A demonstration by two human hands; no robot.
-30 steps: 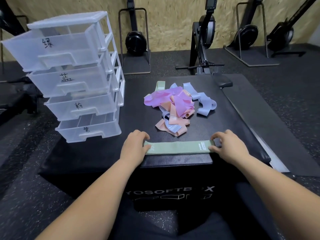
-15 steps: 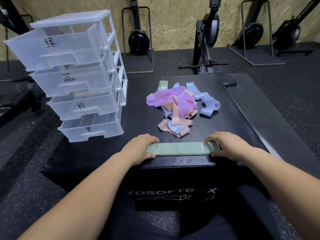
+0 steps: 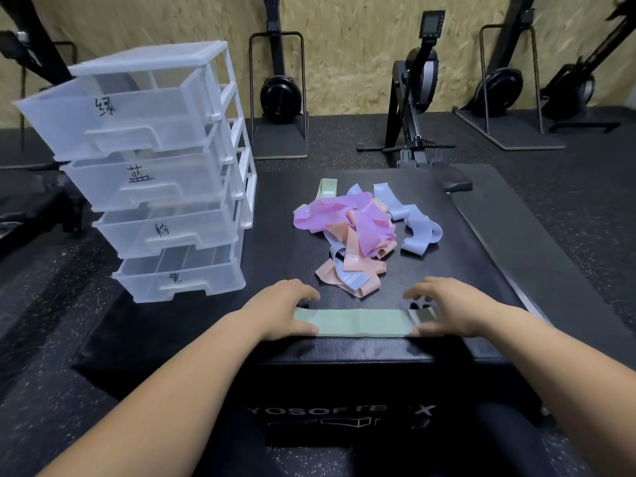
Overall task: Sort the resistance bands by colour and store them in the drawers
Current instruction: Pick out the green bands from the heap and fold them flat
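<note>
Flattening the green band (image 3: 358, 322) before it goes in a drawer

Left hand (image 3: 282, 311) and right hand (image 3: 451, 311) — fingers spread loosely, pinning each end; fold it evenly, then the top drawer (image 3: 113, 118).

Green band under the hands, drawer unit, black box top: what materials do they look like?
Green band: matte woven elastic fabric, probably; it lies flat, no gloss. Drawer unit: translucent frosted plastic; the frame shows through the drawer walls. Black box: likely vinyl-covered foam, going by the fine ribbed texture and dull sheen.
</note>
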